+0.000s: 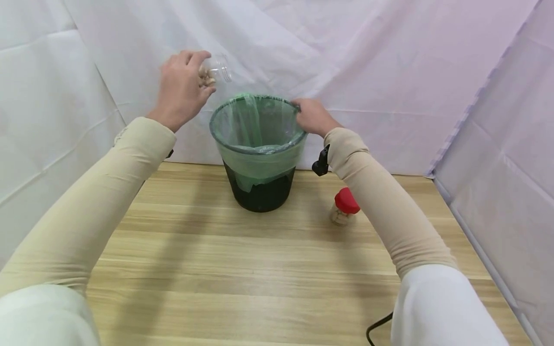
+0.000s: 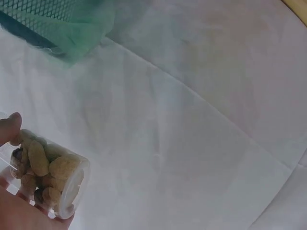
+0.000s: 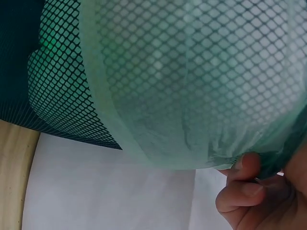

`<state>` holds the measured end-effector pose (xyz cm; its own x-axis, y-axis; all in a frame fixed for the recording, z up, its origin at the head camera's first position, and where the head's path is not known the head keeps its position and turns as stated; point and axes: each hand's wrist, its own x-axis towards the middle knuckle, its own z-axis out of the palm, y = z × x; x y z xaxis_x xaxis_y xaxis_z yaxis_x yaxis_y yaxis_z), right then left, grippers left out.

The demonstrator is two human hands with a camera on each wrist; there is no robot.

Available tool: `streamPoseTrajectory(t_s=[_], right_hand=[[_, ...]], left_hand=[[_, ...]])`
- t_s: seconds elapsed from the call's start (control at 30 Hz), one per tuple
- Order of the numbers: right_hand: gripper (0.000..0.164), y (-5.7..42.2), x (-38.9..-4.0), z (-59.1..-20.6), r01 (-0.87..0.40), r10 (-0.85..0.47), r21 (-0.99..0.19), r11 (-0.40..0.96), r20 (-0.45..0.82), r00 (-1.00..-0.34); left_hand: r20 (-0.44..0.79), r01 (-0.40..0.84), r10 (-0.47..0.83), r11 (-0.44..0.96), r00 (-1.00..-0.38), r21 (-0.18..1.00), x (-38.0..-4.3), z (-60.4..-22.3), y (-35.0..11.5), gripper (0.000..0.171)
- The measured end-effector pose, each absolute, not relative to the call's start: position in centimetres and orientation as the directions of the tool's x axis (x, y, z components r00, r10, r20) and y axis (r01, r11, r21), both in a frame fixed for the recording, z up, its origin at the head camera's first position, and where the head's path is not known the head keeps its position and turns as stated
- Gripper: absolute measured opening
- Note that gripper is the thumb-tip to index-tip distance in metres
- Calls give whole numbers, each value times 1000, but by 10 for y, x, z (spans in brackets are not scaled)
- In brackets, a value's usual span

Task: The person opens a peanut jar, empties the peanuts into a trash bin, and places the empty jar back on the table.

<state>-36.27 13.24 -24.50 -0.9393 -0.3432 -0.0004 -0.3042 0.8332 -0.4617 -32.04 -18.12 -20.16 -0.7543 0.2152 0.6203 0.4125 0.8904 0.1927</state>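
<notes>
My left hand (image 1: 182, 86) grips a clear plastic jar (image 1: 219, 67), which lies tilted on its side with its threaded, lidless mouth to the right. Unshelled peanuts (image 2: 38, 160) fill much of the jar in the left wrist view. Below and to the right of the jar is a dark mesh trash bin (image 1: 261, 194), lined with a thin green bag (image 1: 242, 161) folded over the rim. The right hand (image 1: 315, 117) grips the bin's right rim; its curled fingers (image 3: 242, 191) pinch the bag-covered edge in the right wrist view.
A second jar (image 1: 340, 216) of peanuts with a red lid (image 1: 346, 201) stands on the wooden table (image 1: 259, 269), beside the right forearm. White cloth (image 1: 372, 81) hangs behind the bin and along both sides. A black cable (image 1: 378, 327) lies near the right sleeve.
</notes>
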Motion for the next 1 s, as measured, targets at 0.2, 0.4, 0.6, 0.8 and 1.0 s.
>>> streamPoseTrajectory(t_s=[0.2,0.4,0.6,0.8,1.0], right_hand=[[65,127,-363,-244,-280,-317,-468,838,0,-948],[66,123,-364,-244,-258,-291,-448,856,-4,-957],[65,118,-363,-242,-251,-282,-423,871,-11,-959],[65,116,-363,-241,-241,-275,-425,872,-19,-961],[64,116,-361,-242,-247,-282,-423,872,-20,-959]], left_hand=[[616,469,311,876,-724,109,-317,-204,-176,61],[616,524,395,851,-681,33,-318,-207,-170,57],[603,556,477,829,-640,-65,-320,-210,-166,54],[586,580,548,800,-598,-156,-321,-213,-162,52],[610,620,623,741,-490,-258,-320,-217,-162,39]])
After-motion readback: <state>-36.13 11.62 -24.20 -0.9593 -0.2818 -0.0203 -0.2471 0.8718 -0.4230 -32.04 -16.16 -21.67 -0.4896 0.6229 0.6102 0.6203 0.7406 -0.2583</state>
